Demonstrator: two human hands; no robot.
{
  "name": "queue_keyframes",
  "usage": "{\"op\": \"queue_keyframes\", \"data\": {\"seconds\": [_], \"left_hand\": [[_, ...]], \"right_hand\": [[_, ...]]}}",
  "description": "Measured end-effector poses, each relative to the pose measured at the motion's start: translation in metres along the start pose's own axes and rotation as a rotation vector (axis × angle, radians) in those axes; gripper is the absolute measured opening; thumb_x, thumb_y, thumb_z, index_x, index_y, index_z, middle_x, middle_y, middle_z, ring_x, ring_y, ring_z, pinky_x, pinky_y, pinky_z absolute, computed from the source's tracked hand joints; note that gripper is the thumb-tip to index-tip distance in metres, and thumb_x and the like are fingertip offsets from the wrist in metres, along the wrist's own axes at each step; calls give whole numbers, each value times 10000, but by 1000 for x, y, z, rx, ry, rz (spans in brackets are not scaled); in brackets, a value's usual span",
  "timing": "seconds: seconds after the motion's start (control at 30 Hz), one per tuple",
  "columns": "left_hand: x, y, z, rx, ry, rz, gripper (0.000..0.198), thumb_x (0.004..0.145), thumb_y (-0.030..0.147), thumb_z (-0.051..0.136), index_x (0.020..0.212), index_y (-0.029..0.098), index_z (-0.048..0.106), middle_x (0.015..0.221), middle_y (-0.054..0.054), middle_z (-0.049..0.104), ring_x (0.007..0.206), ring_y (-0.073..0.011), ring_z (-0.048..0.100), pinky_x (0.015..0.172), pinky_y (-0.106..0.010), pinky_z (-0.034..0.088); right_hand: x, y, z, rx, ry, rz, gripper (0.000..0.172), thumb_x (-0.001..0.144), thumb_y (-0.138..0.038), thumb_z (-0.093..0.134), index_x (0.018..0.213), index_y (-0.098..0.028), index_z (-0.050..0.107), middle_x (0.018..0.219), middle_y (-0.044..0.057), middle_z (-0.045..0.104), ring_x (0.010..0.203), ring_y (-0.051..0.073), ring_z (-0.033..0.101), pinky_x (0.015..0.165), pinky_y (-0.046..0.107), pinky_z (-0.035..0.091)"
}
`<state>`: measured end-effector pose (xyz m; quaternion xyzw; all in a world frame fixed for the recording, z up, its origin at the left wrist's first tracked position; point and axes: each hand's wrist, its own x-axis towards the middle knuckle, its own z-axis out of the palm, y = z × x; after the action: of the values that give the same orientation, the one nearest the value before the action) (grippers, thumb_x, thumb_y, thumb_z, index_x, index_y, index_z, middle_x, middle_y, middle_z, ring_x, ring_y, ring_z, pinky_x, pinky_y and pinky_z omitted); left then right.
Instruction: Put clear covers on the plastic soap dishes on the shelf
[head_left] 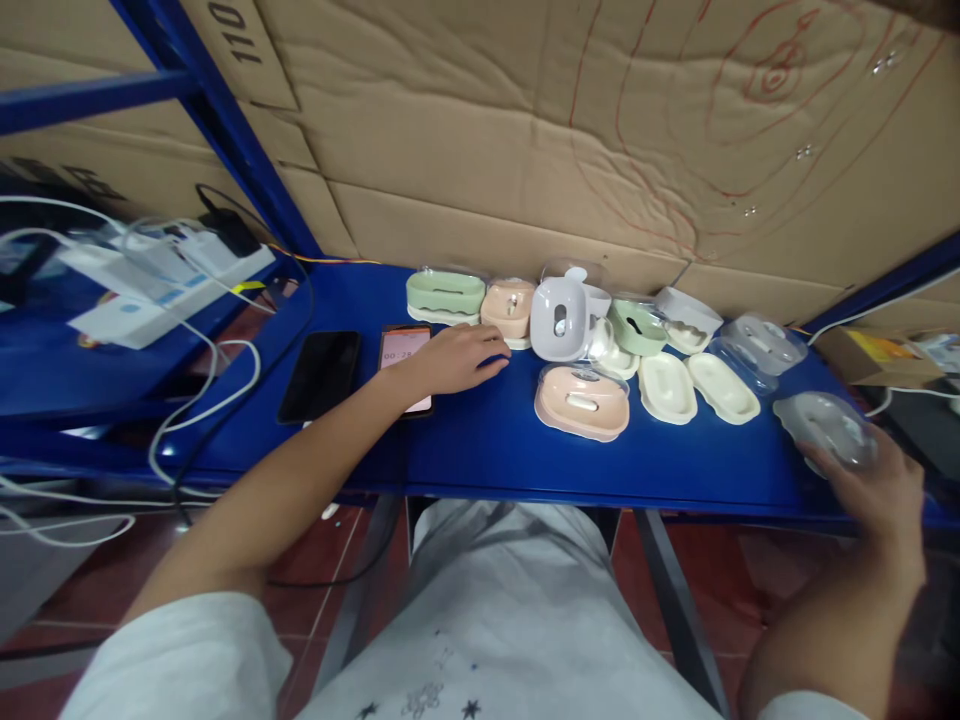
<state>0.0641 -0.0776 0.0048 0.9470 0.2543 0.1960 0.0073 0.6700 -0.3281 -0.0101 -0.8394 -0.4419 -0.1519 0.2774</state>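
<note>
At the table's right end, my right hand [877, 485] is closed around a soap box [829, 428] with a clear domed lid; its fingers are partly hidden and slightly blurred. My left hand [463, 358] lies palm down on the blue table, fingers loosely stretched and holding nothing. Its fingertips are near a small pink soap box [508, 310] and a larger pink soap box [582, 402]. A white soap dish part with a slot [559, 318] stands tilted just beyond. Around it are a green soap box [446, 293], a green tray [637, 325] and cream trays [667, 388].
A lit phone [405, 345] showing a timer lies partly under my left forearm, beside a dark phone [320, 376]. Power strips and white cables [172, 290] crowd the left. Clear lids [761, 345] lie at the back right, before a cardboard wall [465, 130]. A blue post [240, 130] rises at left.
</note>
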Motion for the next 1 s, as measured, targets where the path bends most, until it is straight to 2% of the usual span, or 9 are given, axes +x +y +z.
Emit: {"op": "queue_keyframes", "data": {"seconds": [0.1, 0.2, 0.3, 0.43, 0.53, 0.67, 0.73, 0.87, 1.0], "left_hand": [[1, 2, -3, -56, 16, -25, 312, 1098, 352, 490, 1245, 208, 724, 1260, -104, 739, 1143, -265, 720, 1016, -396, 561], [1, 6, -7, -139, 70, -69, 390, 1100, 353, 512, 1455, 221, 605, 1402, -119, 680, 1282, -269, 672, 1098, -413, 541], [1, 9, -11, -188, 113, -96, 484, 1092, 328, 543, 1561, 215, 497, 1448, -137, 645, 1308, -264, 655, 1138, -432, 525], [0, 9, -14, -182, 134, -77, 444, 1096, 326, 538, 1524, 208, 527, 1459, -137, 634, 1355, -269, 628, 1165, -446, 515], [-1, 6, -11, -147, 124, -61, 390, 1100, 333, 522, 1462, 203, 582, 1430, -135, 646, 1345, -274, 637, 1146, -444, 533], [-1, 4, -6, -105, 95, -42, 357, 1102, 346, 508, 1405, 207, 636, 1407, -135, 656, 1295, -273, 667, 1111, -432, 555], [-1, 3, -5, -94, 90, -34, 349, 1102, 346, 504, 1390, 212, 649, 1395, -134, 661, 1275, -268, 675, 1099, -425, 561], [-2, 1, -4, -59, 91, -16, 317, 1100, 340, 495, 1314, 211, 692, 1359, -129, 677, 1230, -264, 691, 1065, -407, 570], [-1, -1, -2, -52, 73, 1, 310, 1106, 349, 480, 1215, 196, 728, 1267, -120, 715, 1145, -259, 716, 1024, -402, 578]], "right_hand": [[-8, -60, 5, 144, 52, -44, 975, 691, -892, 691, 1575, -537, 483, 1477, 256, 606, 1424, 486, 565, 1024, 683, 483], [0, -142, 20, 302, -39, -391, 919, 806, -801, 703, 1622, -483, 424, 1575, 201, 550, 1457, 454, 538, 1123, 678, 474], [23, -221, 44, 334, -224, -694, 908, 879, -740, 699, 1638, -317, 432, 1583, 216, 525, 1488, 452, 487, 1230, 664, 412], [61, -286, 75, 380, -313, -758, 914, 915, -732, 664, 1642, -238, 414, 1590, 213, 504, 1473, 427, 505, 1224, 645, 423], [86, -303, 89, 411, -319, -714, 847, 927, -685, 681, 1605, -228, 459, 1581, 188, 551, 1466, 407, 524, 1213, 621, 438], [114, -307, 100, 465, -374, -599, 653, 959, -589, 680, 1485, -220, 564, 1516, 162, 632, 1321, 349, 644, 1076, 543, 558], [123, -307, 99, 461, -336, -568, 598, 959, -560, 682, 1436, -210, 596, 1483, 167, 653, 1321, 358, 638, 1082, 575, 544], [123, -307, 84, 439, -240, -680, 454, 978, -513, 664, 1343, -242, 665, 1482, 155, 657, 1427, 365, 553, 1220, 605, 414], [106, -315, 80, 340, -400, -811, 395, 1005, -561, 599, 1222, -265, 746, 1300, 90, 772, 1217, 313, 699, 1100, 509, 540]]}}
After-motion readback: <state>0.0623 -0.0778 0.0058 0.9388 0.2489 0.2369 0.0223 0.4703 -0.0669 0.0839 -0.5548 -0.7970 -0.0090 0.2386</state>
